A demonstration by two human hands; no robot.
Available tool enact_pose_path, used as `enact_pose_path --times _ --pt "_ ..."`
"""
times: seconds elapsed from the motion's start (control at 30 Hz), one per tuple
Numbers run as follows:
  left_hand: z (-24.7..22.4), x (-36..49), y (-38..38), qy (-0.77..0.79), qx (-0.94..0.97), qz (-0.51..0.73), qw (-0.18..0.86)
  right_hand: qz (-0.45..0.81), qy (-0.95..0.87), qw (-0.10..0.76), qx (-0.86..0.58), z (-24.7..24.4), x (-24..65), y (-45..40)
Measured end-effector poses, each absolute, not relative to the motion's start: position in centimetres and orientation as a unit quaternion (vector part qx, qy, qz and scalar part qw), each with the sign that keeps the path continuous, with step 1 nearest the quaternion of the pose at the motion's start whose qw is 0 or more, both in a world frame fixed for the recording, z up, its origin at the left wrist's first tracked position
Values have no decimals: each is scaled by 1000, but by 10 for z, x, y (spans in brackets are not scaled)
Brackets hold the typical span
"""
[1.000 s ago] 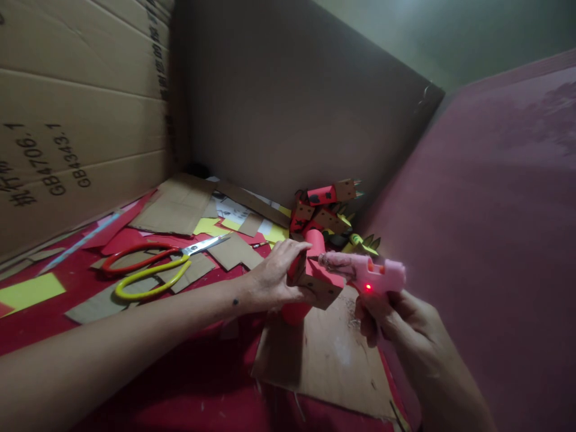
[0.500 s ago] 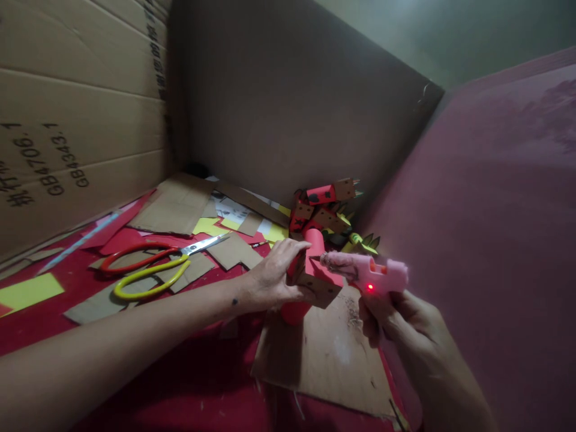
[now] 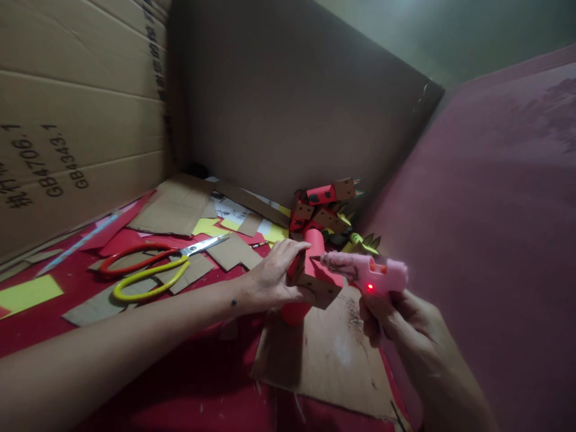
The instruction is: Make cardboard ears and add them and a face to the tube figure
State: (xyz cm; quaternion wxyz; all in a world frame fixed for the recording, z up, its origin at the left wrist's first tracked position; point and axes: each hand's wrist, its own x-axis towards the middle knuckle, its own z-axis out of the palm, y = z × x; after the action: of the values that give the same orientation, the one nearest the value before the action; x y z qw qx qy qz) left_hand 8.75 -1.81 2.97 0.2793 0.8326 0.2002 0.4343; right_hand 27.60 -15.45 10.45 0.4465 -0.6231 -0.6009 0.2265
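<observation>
My left hand point(image 3: 274, 273) is closed around a red paper-and-cardboard model point(image 3: 320, 289), which has a brown dotted side and a red tube passing behind it. My fingers hide part of the model. In my right hand point(image 3: 405, 324) is a pink hot glue gun point(image 3: 382, 275) with a lit red light. Its dark nozzle points left and meets the model's red upper face; whether glue is coming out is too small to tell. Beneath both hands lies a flat cardboard sheet point(image 3: 333, 366), with stringy glue bits on it.
Scissors point(image 3: 153, 270) with one red and one yellow handle lie left among cardboard scraps point(image 3: 231, 251). Several similar red models point(image 3: 328, 207) are piled against the grey wall point(image 3: 288, 108). A large cardboard panel point(image 3: 85, 108) stands at left, a pink surface point(image 3: 504, 210) at right.
</observation>
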Motion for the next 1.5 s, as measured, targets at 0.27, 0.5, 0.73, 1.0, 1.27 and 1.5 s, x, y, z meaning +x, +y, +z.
enact_pose_path --times 0.27,0.5,0.73,1.0,1.27,1.5 --pt "29 89 -18 205 832 431 284 217 -584 467 -627 102 280 -159" --pt "32 87 -20 218 833 412 298 194 -587 493 -613 98 293 -167" --pt "35 86 -22 222 836 411 289 239 -582 483 -609 99 281 -159" --pt "35 86 -23 224 836 405 295 228 -589 471 -616 96 281 -153" --pt "32 87 -21 221 835 412 290 215 -573 480 -628 96 283 -161" --pt "32 87 -21 223 832 410 300 194 -558 512 -624 97 287 -173"
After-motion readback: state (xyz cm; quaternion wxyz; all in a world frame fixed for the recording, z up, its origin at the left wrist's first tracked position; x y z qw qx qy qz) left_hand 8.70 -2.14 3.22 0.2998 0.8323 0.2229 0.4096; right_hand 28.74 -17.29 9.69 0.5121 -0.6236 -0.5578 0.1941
